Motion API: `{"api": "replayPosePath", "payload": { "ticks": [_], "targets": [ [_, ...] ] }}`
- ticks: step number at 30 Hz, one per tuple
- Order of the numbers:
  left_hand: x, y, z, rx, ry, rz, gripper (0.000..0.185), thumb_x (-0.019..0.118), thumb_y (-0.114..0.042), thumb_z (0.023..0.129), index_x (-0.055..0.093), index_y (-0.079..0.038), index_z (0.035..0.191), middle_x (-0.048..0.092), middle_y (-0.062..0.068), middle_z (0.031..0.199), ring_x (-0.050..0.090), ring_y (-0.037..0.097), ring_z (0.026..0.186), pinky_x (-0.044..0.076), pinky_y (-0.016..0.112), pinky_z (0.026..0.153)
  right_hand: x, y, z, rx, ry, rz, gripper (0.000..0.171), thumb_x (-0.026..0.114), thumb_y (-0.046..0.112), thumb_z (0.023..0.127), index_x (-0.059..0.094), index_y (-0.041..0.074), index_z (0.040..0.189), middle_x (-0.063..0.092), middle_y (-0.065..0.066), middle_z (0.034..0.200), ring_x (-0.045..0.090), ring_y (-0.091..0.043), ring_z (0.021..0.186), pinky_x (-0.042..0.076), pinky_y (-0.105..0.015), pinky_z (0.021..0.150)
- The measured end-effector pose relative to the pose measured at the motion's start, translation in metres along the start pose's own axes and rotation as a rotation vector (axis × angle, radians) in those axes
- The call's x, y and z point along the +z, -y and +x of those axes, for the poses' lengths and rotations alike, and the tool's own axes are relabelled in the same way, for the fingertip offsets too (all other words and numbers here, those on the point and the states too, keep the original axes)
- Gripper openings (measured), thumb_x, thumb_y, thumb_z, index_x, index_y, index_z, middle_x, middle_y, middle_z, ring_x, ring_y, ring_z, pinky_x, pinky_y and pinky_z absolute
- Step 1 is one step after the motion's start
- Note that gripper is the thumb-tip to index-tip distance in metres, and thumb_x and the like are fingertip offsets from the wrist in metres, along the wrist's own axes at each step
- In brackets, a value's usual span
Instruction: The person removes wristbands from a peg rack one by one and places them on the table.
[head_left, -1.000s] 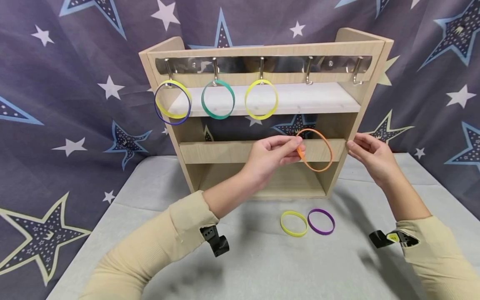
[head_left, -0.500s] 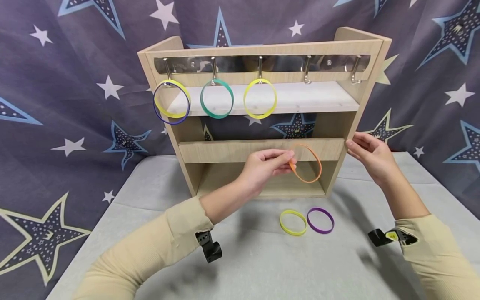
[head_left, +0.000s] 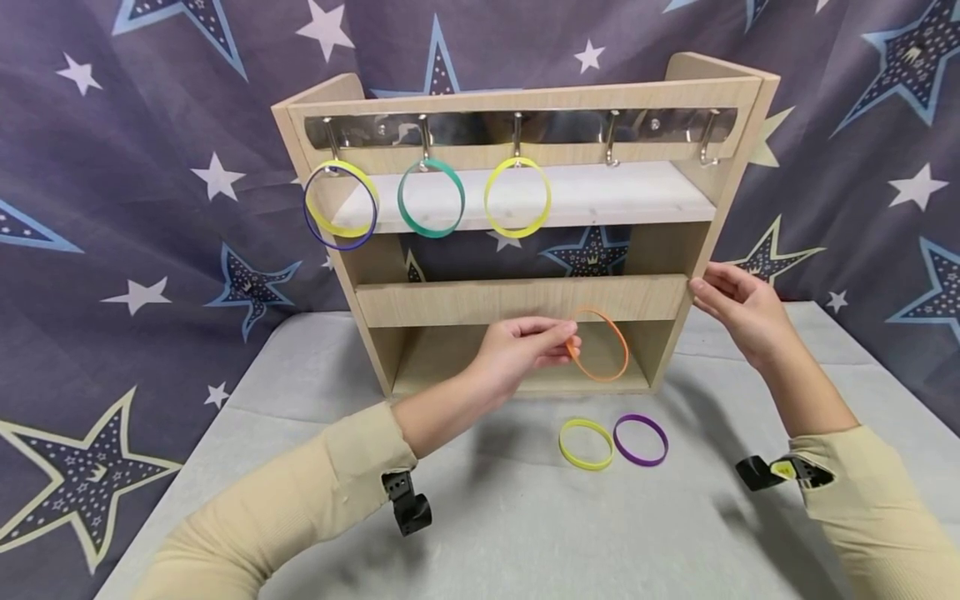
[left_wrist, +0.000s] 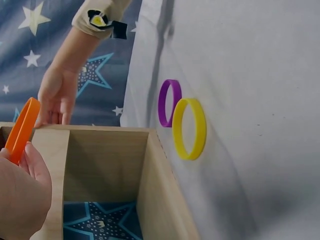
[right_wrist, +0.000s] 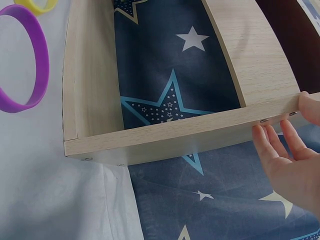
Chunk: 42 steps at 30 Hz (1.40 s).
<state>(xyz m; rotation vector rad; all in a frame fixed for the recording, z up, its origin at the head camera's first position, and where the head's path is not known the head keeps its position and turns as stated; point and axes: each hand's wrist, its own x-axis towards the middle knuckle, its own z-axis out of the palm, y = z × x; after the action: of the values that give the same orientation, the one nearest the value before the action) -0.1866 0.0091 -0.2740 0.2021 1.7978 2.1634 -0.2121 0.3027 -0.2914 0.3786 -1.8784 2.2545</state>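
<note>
Star-printed dark cloth (head_left: 150, 167) is hung behind a grey-covered worktop (head_left: 525, 533), on which a wooden rack (head_left: 517, 300) is stood upright; a metal rail of hooks (head_left: 525, 129) is fixed across its top; a yellow ring with a dark blue ring (head_left: 341, 206) is hung on the leftmost hook, a green ring (head_left: 431, 198) on the next, and a yellow-green ring (head_left: 517, 198) on the third, while the two right-hand hooks are seen bare; a yellow band (head_left: 586, 444) and a purple band (head_left: 641, 440) are laid flat on the worktop just in front of the rack, touching or nearly touching each other; the rack's middle bar is set between the raised ring and the hooks above. An orange ring (head_left: 597, 345) is pinched at its left edge by the left hand (head_left: 517, 350), the grip clamped on it with thumb and fingertips; the ring is held upright in the air before the rack's lower opening, above the two bands; the left forearm is stretched forward from the lower left; the right hand (head_left: 738, 312) is rested against the rack's right side panel, its fingers laid nearly straight along the edge, nothing being gripped.
</note>
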Motion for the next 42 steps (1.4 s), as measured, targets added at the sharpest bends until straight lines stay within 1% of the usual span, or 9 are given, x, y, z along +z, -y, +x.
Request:
{"api": "replayPosePath", "payload": {
  "ticks": [4,11,14,18,23,30,33,36,42],
  "targets": [
    [-0.003,0.003,-0.001,-0.015,-0.016,0.008,0.026,0.069,-0.012,0.088,0.069,0.006,0.107,0.070,0.000,0.072,0.069,0.009,0.069,0.062,0.029,0.081,0.000,-0.001,-0.001,-0.004,0.002,0.004,0.021,0.060,-0.002,0.091,0.064,0.016,0.101,0.064,0.008,0.089,0.065,0.001,0.084,0.057,-0.011,0.078],
    [-0.011,0.010,-0.004,-0.032,-0.035,0.008,0.026,0.069,-0.011,0.089,0.068,0.007,0.108,0.070,-0.001,0.071,0.069,0.009,0.069,0.061,0.035,0.088,0.000,-0.002,-0.001,-0.013,0.002,0.000,0.021,0.060,-0.001,0.091,0.064,0.017,0.101,0.064,0.008,0.090,0.065,0.001,0.084,0.057,-0.011,0.078],
    [-0.015,0.012,-0.004,-0.045,-0.044,0.015,0.026,0.069,-0.011,0.089,0.068,0.007,0.107,0.070,0.000,0.072,0.069,0.009,0.070,0.061,0.034,0.088,0.000,-0.002,-0.001,-0.020,0.006,0.009,0.021,0.060,-0.002,0.091,0.064,0.016,0.101,0.065,0.008,0.090,0.065,0.000,0.084,0.058,-0.012,0.078],
    [-0.021,0.015,-0.005,-0.066,-0.054,0.020,0.024,0.068,-0.010,0.089,0.068,0.007,0.107,0.070,0.001,0.073,0.069,0.010,0.072,0.062,0.030,0.084,-0.001,-0.003,-0.001,-0.023,0.009,0.011,0.021,0.060,-0.002,0.091,0.064,0.016,0.101,0.065,0.008,0.090,0.066,0.000,0.084,0.058,-0.012,0.078],
    [-0.028,0.021,-0.006,-0.088,-0.078,0.012,0.024,0.068,-0.010,0.089,0.068,0.007,0.107,0.070,0.001,0.073,0.070,0.010,0.072,0.062,0.029,0.081,-0.001,-0.003,-0.001,-0.018,0.006,0.006,0.021,0.061,-0.002,0.090,0.064,0.016,0.101,0.065,0.008,0.090,0.066,0.000,0.085,0.058,-0.011,0.078],
    [-0.038,0.029,-0.009,-0.074,-0.089,0.021,0.024,0.067,-0.007,0.089,0.066,0.009,0.106,0.070,-0.001,0.071,0.069,0.009,0.069,0.063,0.027,0.077,-0.002,-0.002,0.000,-0.022,0.011,-0.009,0.022,0.060,-0.002,0.091,0.064,0.017,0.102,0.064,0.008,0.091,0.065,0.001,0.085,0.057,-0.011,0.078],
    [-0.041,0.033,-0.011,-0.080,-0.091,0.032,0.024,0.067,-0.007,0.089,0.066,0.009,0.107,0.070,-0.001,0.072,0.069,0.009,0.069,0.063,0.027,0.078,-0.003,-0.002,0.000,-0.018,0.011,-0.024,0.023,0.059,-0.002,0.091,0.063,0.017,0.103,0.064,0.008,0.092,0.065,0.001,0.085,0.057,-0.010,0.078],
    [-0.045,0.036,-0.012,-0.097,-0.095,0.048,0.026,0.067,-0.008,0.089,0.065,0.009,0.108,0.071,-0.001,0.073,0.069,0.009,0.070,0.063,0.027,0.078,-0.003,-0.002,0.000,-0.013,0.012,-0.035,0.022,0.059,-0.001,0.092,0.063,0.017,0.103,0.063,0.008,0.092,0.065,0.001,0.086,0.057,-0.010,0.078],
    [-0.052,0.046,-0.014,-0.156,-0.105,0.060,0.032,0.067,-0.009,0.090,0.062,0.013,0.113,0.070,-0.001,0.072,0.068,0.008,0.069,0.062,0.025,0.076,-0.002,-0.002,0.000,-0.012,0.019,-0.034,0.022,0.059,-0.001,0.092,0.063,0.017,0.103,0.063,0.009,0.093,0.064,0.001,0.086,0.057,-0.010,0.079]
  ]
}}
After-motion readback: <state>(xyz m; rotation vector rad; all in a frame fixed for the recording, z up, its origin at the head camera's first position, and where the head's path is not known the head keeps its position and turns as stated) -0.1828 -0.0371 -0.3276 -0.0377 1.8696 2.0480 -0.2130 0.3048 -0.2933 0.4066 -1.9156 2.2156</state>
